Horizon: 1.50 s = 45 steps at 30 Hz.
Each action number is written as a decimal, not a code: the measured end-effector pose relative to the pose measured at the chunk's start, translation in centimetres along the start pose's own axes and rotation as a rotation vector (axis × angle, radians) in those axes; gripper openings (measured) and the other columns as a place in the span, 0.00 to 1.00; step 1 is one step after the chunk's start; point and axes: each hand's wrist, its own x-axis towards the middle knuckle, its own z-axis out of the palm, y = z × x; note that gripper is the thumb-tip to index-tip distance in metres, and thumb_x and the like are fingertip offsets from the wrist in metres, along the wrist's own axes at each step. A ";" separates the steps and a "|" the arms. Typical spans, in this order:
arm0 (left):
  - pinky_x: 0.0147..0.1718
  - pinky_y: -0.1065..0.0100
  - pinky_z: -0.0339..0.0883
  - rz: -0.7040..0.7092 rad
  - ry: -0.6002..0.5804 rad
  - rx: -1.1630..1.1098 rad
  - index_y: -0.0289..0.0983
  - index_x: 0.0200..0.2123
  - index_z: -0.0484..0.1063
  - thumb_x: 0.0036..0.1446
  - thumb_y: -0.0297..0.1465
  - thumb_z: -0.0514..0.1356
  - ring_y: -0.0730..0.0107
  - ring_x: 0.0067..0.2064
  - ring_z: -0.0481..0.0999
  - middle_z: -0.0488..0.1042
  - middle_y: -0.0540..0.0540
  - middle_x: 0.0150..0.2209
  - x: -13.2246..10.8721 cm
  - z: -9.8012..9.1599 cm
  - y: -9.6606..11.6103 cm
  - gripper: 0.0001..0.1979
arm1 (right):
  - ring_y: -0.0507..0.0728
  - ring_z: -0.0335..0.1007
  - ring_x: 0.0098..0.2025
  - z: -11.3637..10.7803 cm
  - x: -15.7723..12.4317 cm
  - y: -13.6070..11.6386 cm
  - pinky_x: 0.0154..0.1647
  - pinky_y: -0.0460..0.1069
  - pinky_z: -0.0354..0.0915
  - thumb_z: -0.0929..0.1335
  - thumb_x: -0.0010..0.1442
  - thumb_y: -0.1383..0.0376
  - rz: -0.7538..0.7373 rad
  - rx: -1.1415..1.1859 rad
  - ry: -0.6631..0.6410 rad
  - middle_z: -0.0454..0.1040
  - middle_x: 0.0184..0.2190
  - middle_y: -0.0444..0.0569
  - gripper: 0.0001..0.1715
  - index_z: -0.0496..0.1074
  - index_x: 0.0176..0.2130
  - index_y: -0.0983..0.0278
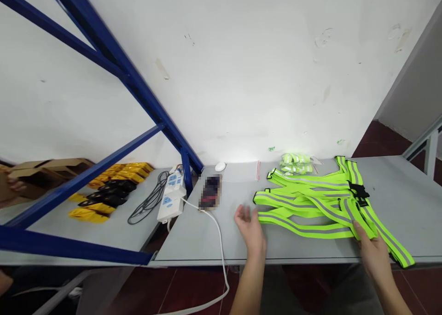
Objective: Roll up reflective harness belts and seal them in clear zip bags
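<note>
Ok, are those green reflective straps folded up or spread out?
Spread out, partly overlapping: the straps lie across the table with gaps between them; the right hand holds one part.

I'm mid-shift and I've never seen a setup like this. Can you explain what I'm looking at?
There is no machine: these are a person's bare hands, and the one picture comes from a camera worn on that person's head, looking forward and down.

The right hand holds part of the neon-green reflective straps, spread on the grey table. The left hand is open beside their left end; I can't tell whether it touches them. A black buckle joins the straps.

Behind them lies a bagged green bundle. Further left are a pixelated, phone-like item and white power strips. Past the blue frame, at far left, another person's hand is by some cardboard.
</note>
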 end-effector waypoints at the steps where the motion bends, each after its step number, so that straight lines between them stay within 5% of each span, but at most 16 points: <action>1: 0.63 0.53 0.54 0.174 0.020 0.108 0.42 0.55 0.61 0.58 0.25 0.60 0.60 0.65 0.59 0.58 0.39 0.64 -0.3 0.1 0.2 0.22 | 0.67 0.71 0.53 -0.1 -0.2 -0.4 0.56 0.59 0.64 0.70 0.52 0.46 0.021 -0.035 0.015 0.77 0.49 0.56 0.31 0.74 0.47 0.64; 3: 0.64 0.50 0.49 0.594 -0.089 0.341 0.41 0.55 0.62 0.61 0.27 0.57 0.59 0.67 0.53 0.56 0.39 0.65 -1.5 1.0 1.0 0.19 | 0.68 0.70 0.54 0.1 -0.4 -1.1 0.57 0.58 0.62 0.70 0.50 0.45 0.039 -0.085 0.046 0.77 0.48 0.56 0.33 0.75 0.46 0.66; 5: 0.64 0.49 0.50 0.918 -0.427 0.549 0.42 0.56 0.62 0.65 0.29 0.51 0.58 0.68 0.52 0.57 0.39 0.65 -3.2 2.7 1.6 0.17 | 0.68 0.70 0.53 0.4 -0.6 -1.6 0.56 0.58 0.63 0.69 0.50 0.44 -0.005 -0.136 0.058 0.78 0.46 0.57 0.34 0.75 0.46 0.67; 8: 0.65 0.46 0.47 1.050 -1.011 0.894 0.40 0.66 0.51 0.67 0.39 0.47 0.57 0.70 0.43 0.50 0.40 0.69 -5.7 5.8 1.2 0.26 | 0.68 0.71 0.52 0.9 -0.7 -1.5 0.53 0.57 0.65 0.67 0.51 0.44 -0.079 -0.218 0.059 0.78 0.45 0.58 0.35 0.75 0.47 0.68; 10: 0.64 0.41 0.44 1.008 -1.167 1.089 0.37 0.68 0.45 0.67 0.46 0.43 0.54 0.70 0.43 0.48 0.39 0.69 -6.7 7.0 -0.1 0.32 | 0.68 0.71 0.53 1.0 -0.8 -1.2 0.53 0.57 0.65 0.65 0.53 0.44 -0.111 -0.281 0.064 0.78 0.46 0.59 0.37 0.74 0.49 0.68; 17: 0.63 0.33 0.39 0.974 -1.092 1.363 0.42 0.68 0.48 0.65 0.51 0.39 0.48 0.69 0.46 0.49 0.46 0.69 -6.4 5.1 -4.3 0.33 | 0.66 0.73 0.51 0.7 -0.6 -0.4 0.50 0.56 0.68 0.63 0.59 0.46 -0.187 -0.376 0.118 0.77 0.48 0.58 0.39 0.66 0.60 0.67; 21: 0.62 0.36 0.47 0.954 -1.064 1.396 0.42 0.68 0.50 0.65 0.51 0.41 0.45 0.68 0.51 0.52 0.46 0.69 -6.3 3.4 -4.0 0.33 | 0.63 0.72 0.54 1.6 -1.0 0.2 0.51 0.54 0.68 0.62 0.64 0.53 -0.434 -0.471 0.111 0.73 0.54 0.58 0.32 0.65 0.61 0.66; 24: 0.63 0.38 0.46 0.986 -1.056 1.356 0.41 0.67 0.53 0.65 0.48 0.44 0.47 0.68 0.50 0.53 0.45 0.68 -6.3 2.6 -3.5 0.31 | 0.62 0.60 0.63 2.6 -1.5 0.2 0.54 0.53 0.66 0.59 0.66 0.63 -0.625 -0.617 0.034 0.61 0.64 0.54 0.27 0.63 0.62 0.64; 28: 0.63 0.36 0.41 0.991 -1.048 1.220 0.38 0.66 0.54 0.65 0.42 0.49 0.47 0.68 0.49 0.49 0.39 0.69 -6.2 2.2 -2.5 0.29 | 0.66 0.50 0.68 4.2 -2.2 -1.0 0.55 0.60 0.65 0.56 0.61 0.77 -0.686 -0.946 -0.141 0.59 0.65 0.50 0.34 0.62 0.63 0.61; 32: 0.65 0.41 0.41 0.966 -1.101 1.010 0.36 0.66 0.52 0.67 0.34 0.46 0.54 0.70 0.43 0.45 0.39 0.70 -7.1 2.7 -1.3 0.26 | 0.70 0.47 0.68 6.0 -2.6 -1.0 0.58 0.67 0.59 0.56 0.60 0.76 -0.722 -1.062 -0.239 0.53 0.67 0.61 0.37 0.52 0.67 0.66; 36: 0.66 0.54 0.48 0.854 -1.384 0.844 0.36 0.69 0.42 0.68 0.37 0.43 0.62 0.71 0.41 0.46 0.42 0.70 -8.6 4.2 -1.1 0.29 | 0.67 0.35 0.71 6.4 -2.6 0.3 0.65 0.69 0.47 0.57 0.62 0.73 -0.721 -0.945 -0.315 0.47 0.69 0.60 0.42 0.37 0.70 0.65; 40: 0.66 0.52 0.47 0.794 -1.464 0.951 0.36 0.70 0.38 0.68 0.42 0.42 0.61 0.70 0.45 0.46 0.39 0.70 -8.7 5.3 -2.3 0.32 | 0.63 0.30 0.71 3.7 -2.0 -0.6 0.67 0.67 0.44 0.59 0.61 0.69 -0.636 -0.675 -0.588 0.38 0.71 0.59 0.45 0.31 0.70 0.64; 43: 0.65 0.48 0.45 0.899 -1.480 1.081 0.34 0.69 0.38 0.68 0.43 0.44 0.58 0.70 0.44 0.45 0.38 0.70 -8.2 5.3 -3.1 0.34 | 0.59 0.43 0.70 1.2 -0.8 -2.0 0.66 0.61 0.49 0.58 0.64 0.63 -0.374 -0.298 -0.771 0.47 0.69 0.55 0.38 0.44 0.70 0.62; 45: 0.65 0.47 0.45 0.965 -1.480 1.127 0.33 0.69 0.38 0.67 0.44 0.45 0.58 0.70 0.44 0.44 0.38 0.70 -7.9 5.2 -3.3 0.35 | 0.59 0.57 0.65 0.5 0.1 -2.4 0.62 0.58 0.58 0.57 0.65 0.56 -0.226 -0.135 -0.614 0.61 0.64 0.57 0.33 0.55 0.66 0.63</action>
